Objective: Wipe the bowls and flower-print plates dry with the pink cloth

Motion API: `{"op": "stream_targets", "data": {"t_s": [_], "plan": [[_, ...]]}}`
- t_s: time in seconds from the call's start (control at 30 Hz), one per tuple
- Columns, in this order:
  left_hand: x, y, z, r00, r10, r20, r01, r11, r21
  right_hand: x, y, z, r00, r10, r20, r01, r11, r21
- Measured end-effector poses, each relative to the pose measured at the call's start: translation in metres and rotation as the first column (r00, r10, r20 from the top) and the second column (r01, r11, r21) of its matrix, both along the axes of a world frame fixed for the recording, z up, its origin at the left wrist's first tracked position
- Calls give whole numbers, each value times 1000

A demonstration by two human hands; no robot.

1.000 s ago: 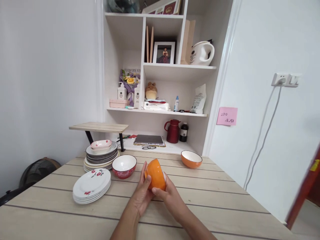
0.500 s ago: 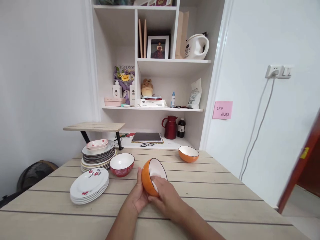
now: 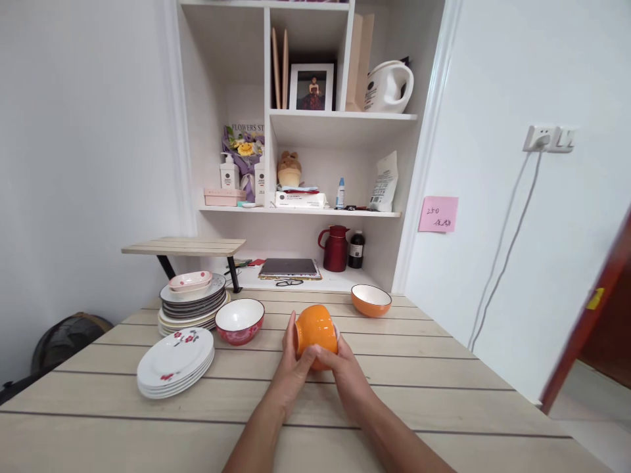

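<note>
An orange bowl [image 3: 316, 332] is held on its side above the table, its glossy outside toward me and its opening to the right. My left hand [image 3: 294, 368] wraps its base side, fingers up along the left. From the right, my right hand [image 3: 348, 371] grips the rim side, with the fingers partly hidden behind it. A bit of white shows by those fingers; whether it is a cloth or the bowl's inside I cannot tell. To the left stands a red bowl [image 3: 240, 333] with a white inside. Farther right sits a second orange bowl [image 3: 371, 307].
A stack of white flowered plates [image 3: 172, 360] lies front left. Behind it is a taller plate stack [image 3: 194, 305] topped by small pink dishes [image 3: 190, 281], near a small raised stand [image 3: 183, 247]. A laptop [image 3: 289, 267] and a red jug [image 3: 336, 249] are at the back.
The orange bowl has turned so its outside faces me instead of its white inside. My right hand has moved from inside the bowl to its right side, thumbs now close together.
</note>
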State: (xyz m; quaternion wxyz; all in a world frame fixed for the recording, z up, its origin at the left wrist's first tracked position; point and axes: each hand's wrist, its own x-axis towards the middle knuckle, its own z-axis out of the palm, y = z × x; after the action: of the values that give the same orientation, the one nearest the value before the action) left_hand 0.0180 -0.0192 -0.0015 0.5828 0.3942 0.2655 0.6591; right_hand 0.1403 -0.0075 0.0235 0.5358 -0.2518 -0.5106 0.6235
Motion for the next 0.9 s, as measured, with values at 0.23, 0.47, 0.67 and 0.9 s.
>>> {"op": "stream_targets", "data": {"t_s": [0.23,0.47,0.67,0.9], "plan": [[2,-3,6,995,59,-82,-56,998,41,3,-1,-4,995,104,0,-104,994,-35],[-4,2,-1,990,-36,138,51,993,-105,1,-4,-4,920,78,383,-243,881,406],[-20,11,-8,960,-189,207,239,939,-249,3,4,-9,766,-190,614,-303,736,606],[-17,9,-5,947,-243,211,289,929,-229,6,5,-10,760,-228,608,-214,796,566]]}}
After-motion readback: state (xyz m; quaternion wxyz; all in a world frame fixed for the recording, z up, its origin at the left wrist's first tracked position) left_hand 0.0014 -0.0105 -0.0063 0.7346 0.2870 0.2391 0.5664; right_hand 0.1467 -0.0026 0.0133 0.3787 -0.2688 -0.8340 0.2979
